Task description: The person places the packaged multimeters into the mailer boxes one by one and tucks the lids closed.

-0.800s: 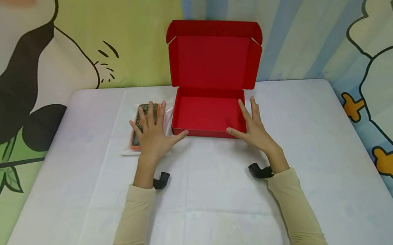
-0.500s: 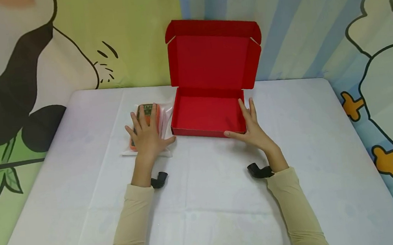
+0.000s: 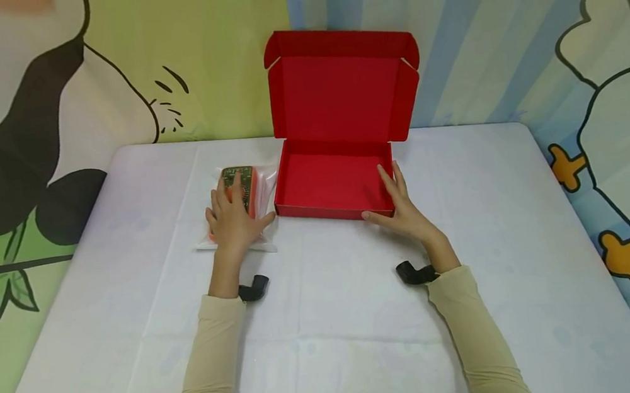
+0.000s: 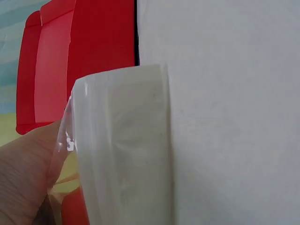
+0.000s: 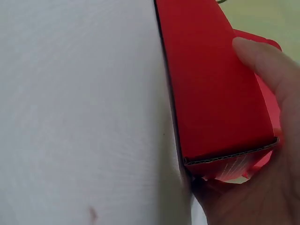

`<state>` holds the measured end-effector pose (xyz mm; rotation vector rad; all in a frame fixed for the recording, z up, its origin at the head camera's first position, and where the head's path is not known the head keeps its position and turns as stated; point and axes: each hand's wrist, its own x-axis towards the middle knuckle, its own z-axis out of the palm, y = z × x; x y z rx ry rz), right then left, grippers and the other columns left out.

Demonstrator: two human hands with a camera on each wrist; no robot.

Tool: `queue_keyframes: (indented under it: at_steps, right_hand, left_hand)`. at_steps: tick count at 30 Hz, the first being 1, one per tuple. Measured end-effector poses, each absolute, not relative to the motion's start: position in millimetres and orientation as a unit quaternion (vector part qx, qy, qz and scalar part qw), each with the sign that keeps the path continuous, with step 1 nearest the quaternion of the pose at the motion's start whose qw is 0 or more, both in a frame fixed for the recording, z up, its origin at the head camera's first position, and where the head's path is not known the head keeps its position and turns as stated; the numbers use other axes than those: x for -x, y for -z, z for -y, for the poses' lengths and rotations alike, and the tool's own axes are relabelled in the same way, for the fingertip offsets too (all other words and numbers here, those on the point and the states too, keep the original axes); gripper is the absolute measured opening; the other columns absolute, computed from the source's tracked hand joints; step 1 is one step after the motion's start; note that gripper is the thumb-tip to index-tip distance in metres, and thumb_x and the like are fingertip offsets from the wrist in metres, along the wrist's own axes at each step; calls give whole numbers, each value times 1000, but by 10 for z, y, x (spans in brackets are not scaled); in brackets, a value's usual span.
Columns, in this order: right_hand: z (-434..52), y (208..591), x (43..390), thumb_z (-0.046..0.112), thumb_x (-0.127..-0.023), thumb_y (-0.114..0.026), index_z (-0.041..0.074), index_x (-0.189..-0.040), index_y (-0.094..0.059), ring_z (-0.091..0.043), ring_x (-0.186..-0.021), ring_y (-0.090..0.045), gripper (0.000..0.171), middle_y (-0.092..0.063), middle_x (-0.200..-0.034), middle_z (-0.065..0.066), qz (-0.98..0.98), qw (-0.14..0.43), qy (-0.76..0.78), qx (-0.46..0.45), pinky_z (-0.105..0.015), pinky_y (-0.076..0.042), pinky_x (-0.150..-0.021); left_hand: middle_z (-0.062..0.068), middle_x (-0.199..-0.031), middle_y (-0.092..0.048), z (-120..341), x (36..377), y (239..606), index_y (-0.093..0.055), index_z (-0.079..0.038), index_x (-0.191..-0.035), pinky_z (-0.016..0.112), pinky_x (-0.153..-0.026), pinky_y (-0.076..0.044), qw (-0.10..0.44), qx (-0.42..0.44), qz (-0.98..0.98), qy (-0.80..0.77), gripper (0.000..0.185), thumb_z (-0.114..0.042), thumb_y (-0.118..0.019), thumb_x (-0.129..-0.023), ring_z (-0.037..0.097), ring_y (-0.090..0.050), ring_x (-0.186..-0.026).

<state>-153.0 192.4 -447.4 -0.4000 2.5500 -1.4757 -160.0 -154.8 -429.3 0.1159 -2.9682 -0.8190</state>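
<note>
Bright, even light leaves only faint shadows on the white tabletop (image 3: 361, 318), while both wrist views look soft and close-up blurred.

matt cardboard box (image 3: 336, 182), glossy plastic bag (image 4: 126, 150)

White desk before a cartoon backdrop

The desk (image 3: 361, 318) wears a creased white cloth. Behind it hangs a backdrop (image 3: 504, 26), green at left, blue-striped at right, with big black-outlined cartoon figures. Light is soft and even.
</note>
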Motion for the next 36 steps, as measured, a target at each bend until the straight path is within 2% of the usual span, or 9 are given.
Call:
queue_keyframes:
  at_steps: [3,6,10,16,21,29,36]
  right_hand:
    - [-1940,4464,1526,23,-86,-73,29,-158,-3,-25,-149,6,101,21,-161,6,-848,83,506,137,-66,-20,-111]
    - [-1916,4336,1476,16,-86,-71,19,-158,-5,-29,-149,7,98,19,-162,-2,-837,85,522,142,-66,-19,-112]
    - [-1898,4199,1433,7,-86,-69,7,-157,-11,-34,-149,5,91,16,-162,-12,-823,85,544,140,-63,-20,-113]
    - [-1939,4271,1445,7,-87,-69,10,-157,-16,-32,-149,1,88,14,-163,-7,-809,87,567,129,-56,-24,-115]
    - [-1963,4312,1458,8,-87,-71,12,-156,-21,-30,-149,-1,86,12,-163,-4,-796,86,586,124,-53,-26,-114]
    - [-1980,4314,1449,4,-86,-70,10,-155,-24,-31,-149,-5,83,11,-163,-4,-788,75,597,128,-53,-24,-115]
    - [-1961,4298,1456,6,-86,-71,9,-155,-25,-32,-149,-5,83,11,-163,-6,-792,77,593,127,-53,-26,-114]
  left_hand:
    - [21,-160,-4,1562,1607,4302,-14,-14,-157,68,-111,-8,17,-51,961,271,105,-42,-77,-78,45,-2,-146]
    - [25,-159,-5,1573,1612,4311,-14,-11,-157,66,-112,-9,3,-69,961,267,102,-44,-73,-80,45,2,-146]
    - [29,-158,-5,1557,1617,4308,-12,-10,-157,67,-110,-10,-18,-94,964,249,100,-47,-68,-83,48,-1,-145]
    - [35,-155,-3,1519,1636,4306,-5,-16,-158,79,-100,-12,-48,-123,967,220,104,-51,-67,-81,55,-8,-141]
    - [38,-151,-8,1510,1643,4301,-2,-18,-158,74,-101,-17,-54,-123,971,197,107,-51,-68,-80,55,-15,-138]
    - [36,-140,-28,1498,1639,4326,-18,-15,-156,65,-97,-27,0,-125,972,200,90,-41,-66,-83,51,-32,-126]
    - [37,-135,-33,1518,1634,4343,-25,-11,-153,64,-93,-30,21,-121,970,208,85,-34,-67,-83,52,-35,-122]
